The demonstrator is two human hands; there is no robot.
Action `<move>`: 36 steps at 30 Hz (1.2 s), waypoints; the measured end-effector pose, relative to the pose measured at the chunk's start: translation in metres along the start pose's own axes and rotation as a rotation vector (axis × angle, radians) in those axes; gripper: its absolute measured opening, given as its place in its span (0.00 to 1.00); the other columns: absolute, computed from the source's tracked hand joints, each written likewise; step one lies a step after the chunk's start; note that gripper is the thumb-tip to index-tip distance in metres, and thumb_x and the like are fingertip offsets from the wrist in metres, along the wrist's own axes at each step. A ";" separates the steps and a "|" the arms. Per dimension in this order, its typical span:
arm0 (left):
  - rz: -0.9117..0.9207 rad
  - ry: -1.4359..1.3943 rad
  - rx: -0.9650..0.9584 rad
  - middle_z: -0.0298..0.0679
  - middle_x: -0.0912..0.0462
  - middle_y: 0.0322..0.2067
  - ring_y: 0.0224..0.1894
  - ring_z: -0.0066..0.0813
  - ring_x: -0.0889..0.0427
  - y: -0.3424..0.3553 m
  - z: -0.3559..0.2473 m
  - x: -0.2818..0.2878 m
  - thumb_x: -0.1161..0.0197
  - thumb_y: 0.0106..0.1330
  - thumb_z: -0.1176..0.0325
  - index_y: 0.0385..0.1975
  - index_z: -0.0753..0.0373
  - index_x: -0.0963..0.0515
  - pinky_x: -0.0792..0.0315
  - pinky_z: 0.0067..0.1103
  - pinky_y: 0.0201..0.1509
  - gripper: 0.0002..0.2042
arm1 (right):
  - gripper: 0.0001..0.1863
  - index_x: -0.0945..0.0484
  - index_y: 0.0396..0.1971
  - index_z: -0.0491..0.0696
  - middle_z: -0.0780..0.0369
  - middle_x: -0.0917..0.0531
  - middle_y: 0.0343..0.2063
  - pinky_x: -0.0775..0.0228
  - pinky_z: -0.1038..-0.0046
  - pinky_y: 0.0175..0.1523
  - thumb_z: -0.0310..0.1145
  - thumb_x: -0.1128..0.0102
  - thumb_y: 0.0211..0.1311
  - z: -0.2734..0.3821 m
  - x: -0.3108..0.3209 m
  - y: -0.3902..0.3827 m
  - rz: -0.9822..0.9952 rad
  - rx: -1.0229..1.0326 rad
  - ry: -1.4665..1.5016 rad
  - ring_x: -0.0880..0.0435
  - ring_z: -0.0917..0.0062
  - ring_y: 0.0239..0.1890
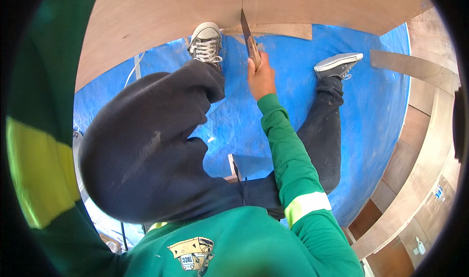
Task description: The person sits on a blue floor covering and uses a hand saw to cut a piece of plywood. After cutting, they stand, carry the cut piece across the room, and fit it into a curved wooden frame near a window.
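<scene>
My right hand [262, 76] is closed around the wooden handle of a hand saw [253, 51]. The saw's narrow dark blade points away from me, and its tip meets the near edge of a large plywood sheet [161, 15]. From that tip a thin dark line runs on across the sheet to the top of the view; I cannot tell whether it is a cut or a seam. My left sleeve fills the left side and leaves the picture at the top, so my left hand is out of sight.
Under the sheet's edge lies a flat wooden strip [293, 31]. My left shoe [206, 41] touches the sheet's edge; my other shoe [338, 64] rests on the blue floor covering [371, 110]. A curved wooden piece [415, 69] and a long curved board [415, 184] are at right.
</scene>
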State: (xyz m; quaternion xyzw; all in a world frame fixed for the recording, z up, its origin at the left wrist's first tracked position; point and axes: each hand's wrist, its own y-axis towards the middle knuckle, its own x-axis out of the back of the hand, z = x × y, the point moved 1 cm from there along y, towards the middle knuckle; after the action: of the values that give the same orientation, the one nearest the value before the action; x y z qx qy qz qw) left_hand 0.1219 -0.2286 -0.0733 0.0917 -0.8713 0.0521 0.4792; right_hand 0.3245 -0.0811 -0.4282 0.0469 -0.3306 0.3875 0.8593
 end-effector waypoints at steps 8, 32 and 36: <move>-0.002 -0.025 0.034 0.50 0.17 0.51 0.45 0.46 0.14 0.009 0.021 -0.014 0.34 0.68 0.57 0.59 0.65 0.23 0.20 0.38 0.51 0.25 | 0.23 0.29 0.69 0.46 0.38 0.12 0.41 0.17 0.46 0.44 0.35 0.39 0.80 0.023 0.121 -0.205 0.060 -0.064 -0.147 0.11 0.39 0.44; -0.125 0.124 0.054 0.50 0.16 0.50 0.46 0.46 0.13 0.033 0.019 0.011 0.37 0.70 0.54 0.58 0.65 0.21 0.20 0.39 0.52 0.24 | 0.18 0.28 0.63 0.47 0.40 0.12 0.39 0.22 0.43 0.44 0.38 0.42 0.82 -0.012 -0.003 -0.012 0.007 -0.010 -0.030 0.12 0.37 0.44; -0.123 0.121 0.039 0.50 0.16 0.50 0.46 0.46 0.13 0.042 0.025 0.007 0.38 0.70 0.53 0.58 0.65 0.21 0.20 0.39 0.52 0.24 | 0.21 0.29 0.67 0.47 0.40 0.12 0.40 0.19 0.47 0.44 0.37 0.41 0.81 0.006 0.071 -0.128 0.064 -0.075 -0.078 0.11 0.38 0.43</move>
State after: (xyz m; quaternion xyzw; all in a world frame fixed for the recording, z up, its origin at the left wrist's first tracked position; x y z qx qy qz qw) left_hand 0.0886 -0.1923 -0.0807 0.1511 -0.8324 0.0451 0.5313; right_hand 0.4442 -0.1274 -0.3581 0.0192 -0.3794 0.3998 0.8342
